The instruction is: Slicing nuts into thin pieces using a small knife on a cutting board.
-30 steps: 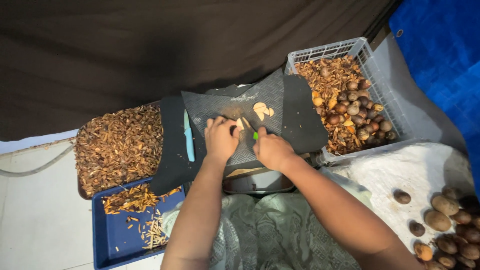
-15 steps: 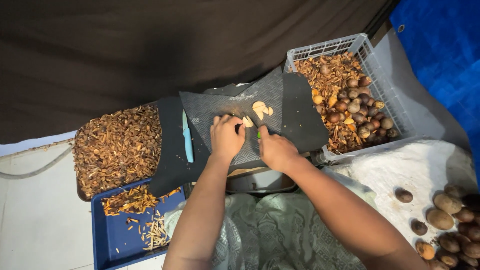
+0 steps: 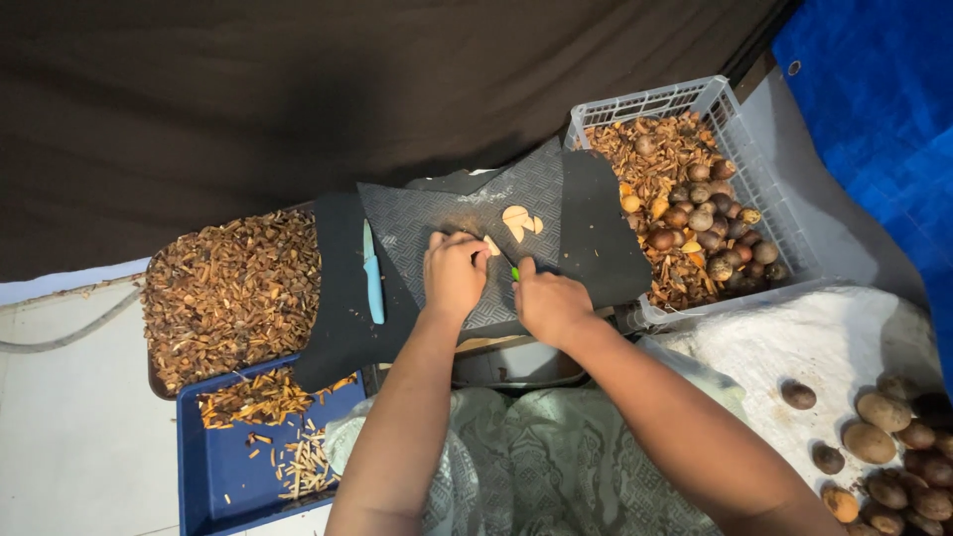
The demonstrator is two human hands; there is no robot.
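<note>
left hand (image 3: 454,273) pinches a pale piece (image 3: 490,245) on the mat (image 3: 427,223); right hand (image 3: 549,303) grips a green-handled knife (image 3: 515,272)

We see the scene under soft, even light falling from above, brightest on the white cloth (image 3: 854,342) to the right of our right hand (image 3: 549,304) and on the pale floor (image 3: 69,437) below and left of our left hand (image 3: 454,273). Beyond both hands the dark backdrop (image 3: 298,89) swallows nearly all light and shows no detail, and the textured mat (image 3: 437,213) under our fingers carries only a faint sheen. Focus is fair around the hands, with mild softness throughout, while the picture edges bend slightly and our forearms near the bottom look stretched.
</note>
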